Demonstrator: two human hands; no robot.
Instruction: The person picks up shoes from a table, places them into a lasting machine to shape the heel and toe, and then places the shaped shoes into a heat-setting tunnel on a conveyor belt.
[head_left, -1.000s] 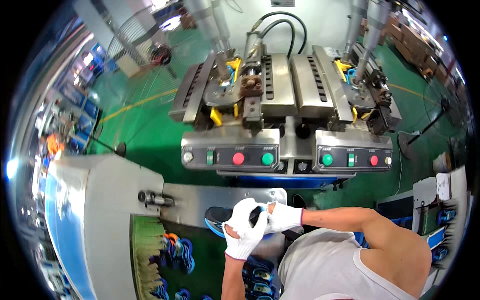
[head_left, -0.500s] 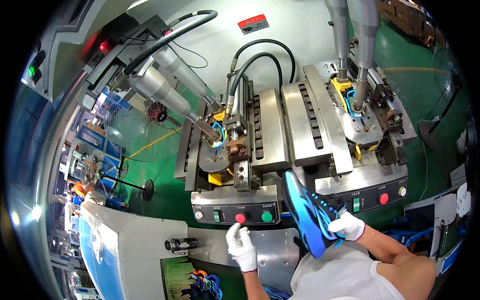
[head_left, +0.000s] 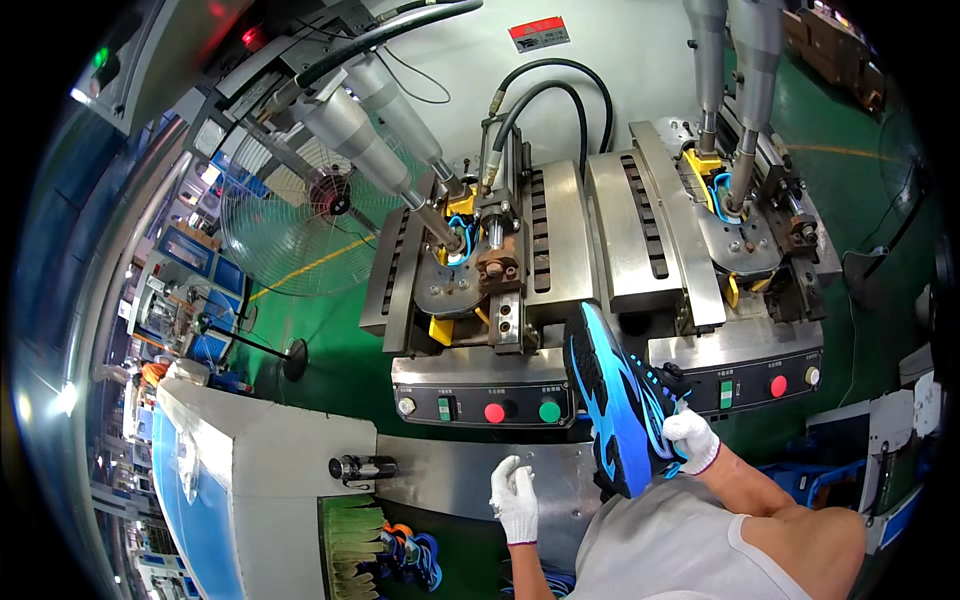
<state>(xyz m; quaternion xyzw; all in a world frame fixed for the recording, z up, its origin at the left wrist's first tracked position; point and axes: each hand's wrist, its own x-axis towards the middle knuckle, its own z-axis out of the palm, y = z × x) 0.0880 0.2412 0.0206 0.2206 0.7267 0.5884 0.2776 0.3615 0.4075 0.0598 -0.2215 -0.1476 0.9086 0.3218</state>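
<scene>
A blue and black sneaker is held up in front of me, toe pointing away and its sole turned to the left. My right hand, in a white knit glove, is closed on the shoe's upper near the heel and laces. My left hand, gloved likewise, is raised over the metal shelf, apart from the shoe. Its fingers are slightly bent with gaps between them, and nothing is in it. Ahead stands a two-station press, with a left clamp and a right clamp, each around blue-edged material.
Control panels with buttons run along the machine's front. Below the shelf, several blue and orange shoes lie beside green bristles. A black cylinder rests on the shelf. A large fan stands at the left, cartons far right.
The sneaker has turned, so more of its sole shows. My left hand has moved right, closer to the shoe, and slightly lower. The whole view has shifted a little.
</scene>
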